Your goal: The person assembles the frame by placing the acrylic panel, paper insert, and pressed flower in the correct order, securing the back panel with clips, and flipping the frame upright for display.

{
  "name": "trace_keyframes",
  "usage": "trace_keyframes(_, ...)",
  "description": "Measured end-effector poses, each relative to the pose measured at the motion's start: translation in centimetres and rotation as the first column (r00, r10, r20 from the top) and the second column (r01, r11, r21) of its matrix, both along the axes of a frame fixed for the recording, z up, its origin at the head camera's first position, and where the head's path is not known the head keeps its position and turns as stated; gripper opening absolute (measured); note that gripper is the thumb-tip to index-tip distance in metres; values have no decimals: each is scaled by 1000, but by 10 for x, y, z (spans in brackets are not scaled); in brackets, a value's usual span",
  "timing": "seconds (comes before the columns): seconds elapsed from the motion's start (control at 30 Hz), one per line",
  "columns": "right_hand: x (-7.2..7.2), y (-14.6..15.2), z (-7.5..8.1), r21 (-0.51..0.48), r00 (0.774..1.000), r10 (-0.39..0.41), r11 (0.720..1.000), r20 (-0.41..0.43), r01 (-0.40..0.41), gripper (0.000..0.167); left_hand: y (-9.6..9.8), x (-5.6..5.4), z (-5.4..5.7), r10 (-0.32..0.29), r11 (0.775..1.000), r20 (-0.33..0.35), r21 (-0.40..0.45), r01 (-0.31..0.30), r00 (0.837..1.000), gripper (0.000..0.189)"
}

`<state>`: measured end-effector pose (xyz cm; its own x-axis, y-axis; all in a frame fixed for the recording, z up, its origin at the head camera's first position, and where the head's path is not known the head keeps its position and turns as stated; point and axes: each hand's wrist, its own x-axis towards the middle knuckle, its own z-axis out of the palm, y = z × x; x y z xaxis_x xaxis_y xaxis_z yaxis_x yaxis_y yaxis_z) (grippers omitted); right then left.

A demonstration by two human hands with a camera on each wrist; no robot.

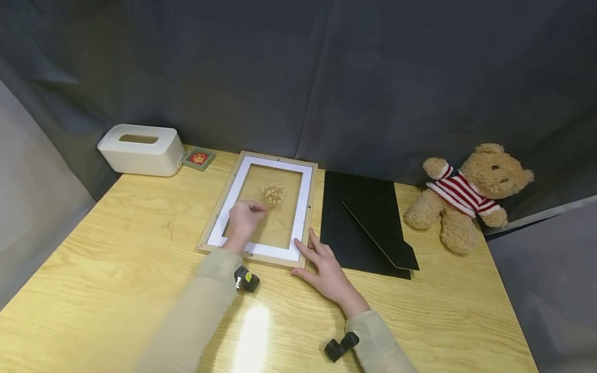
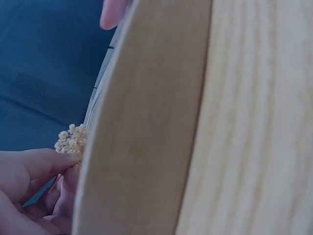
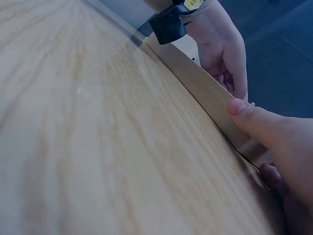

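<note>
A wooden picture frame (image 1: 312,191) lies flat on the table, with a white mat (image 1: 302,202) inside its border. Over the mat's opening, my left hand (image 1: 243,223) pinches a small sprig of dried flowers (image 1: 273,194) between thumb and fingertips. The left wrist view shows the pale flower cluster (image 2: 72,139) just past those fingertips, partly behind the frame's side. My right hand (image 1: 326,272) rests at the frame's near right corner, fingers spread. Its thumb (image 3: 239,106) touches the near outer side, and a fingertip reaches onto the mat.
Right of the frame lies a black backing board (image 1: 338,223) with a stand leg (image 1: 380,233) on it. A teddy bear (image 1: 462,194) in a striped shirt sits at the right. A white tissue box (image 1: 144,155) and a small green-edged square (image 1: 199,159) stand back left.
</note>
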<state>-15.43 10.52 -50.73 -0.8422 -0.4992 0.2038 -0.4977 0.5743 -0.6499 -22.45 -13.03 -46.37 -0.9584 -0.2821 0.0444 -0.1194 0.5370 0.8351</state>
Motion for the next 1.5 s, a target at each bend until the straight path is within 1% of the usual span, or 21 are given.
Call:
trace_keyframes(0.13, 0, 0, 0, 5, 1000, -3, 1000, 1, 3, 70, 3, 1, -1, -23, 999, -5, -27, 23, 1000, 4)
trace_keyframes(0.3, 0, 0, 0, 8, 1000, -5, 1000, 1, 5, 70, 5, 6, 2, -48, 999, -33, -13, 48, 998, 6)
trace_keyframes(0.4, 0, 1, -1, 9, 1000, -2, 1000, 5, 2, 69, 6, 9, 4, -70, 998, -38, -1, 70, 997, 9)
trace_keyframes(0.57, 0, 0, 0, -4, 1000, 3, 1000, 6, -3, 69, 3, 13, 8, -94, 995, -7, 16, 94, 996, 18)
trace_keyframes(0.67, 0, 0, 1, -11, 1000, 3, 1000, 8, -3, 69, -1, 16, 11, -111, 994, 5, 9, 111, 994, 23)
trace_keyframes(0.73, 0, 0, 0, -9, 1000, 5, 1000, 9, -5, 69, -5, 20, 15, -126, 992, -18, -9, 126, 992, 24)
trace_keyframes(0.8, 0, -1, 0, -7, 1000, 9, 1000, 12, -9, 69, -12, 26, 21, -137, 990, -46, -23, 136, 989, 25)
trace_keyframes(0.93, 0, -1, 0, -7, 1000, 10, 1000, 9, -10, 70, -31, 38, 34, -133, 991, -117, -28, 131, 984, 23)
trace_keyframes(1.03, 1, 0, 0, -5, 1000, 6, 1000, 0, -6, 70, -50, 46, 40, -99, 995, -149, -37, 95, 984, 21)
trace_keyframes(1.2, 1, 0, 0, 3, 1000, 4, 1000, -6, -4, 70, -86, 57, 41, -1, 998, -155, -67, -9, 988, 19)
trace_keyframes(1.33, 2, 0, 1, -3, 1000, 3, 1000, 1, -3, 70, -117, 68, 42, 75, 994, -134, -73, -86, 988, 20)
trace_keyframes(1.43, 1, 0, 1, -1, 1000, 4, 1000, 5, -4, 70, -140, 78, 40, 128, 987, -89, -86, -136, 988, 23)
trace_keyframes(1.5, 1, 0, 1, 2, 1000, 6, 1000, 7, -6, 70, -154, 84, 36, 168, 981, -57, -90, -173, 984, 25)
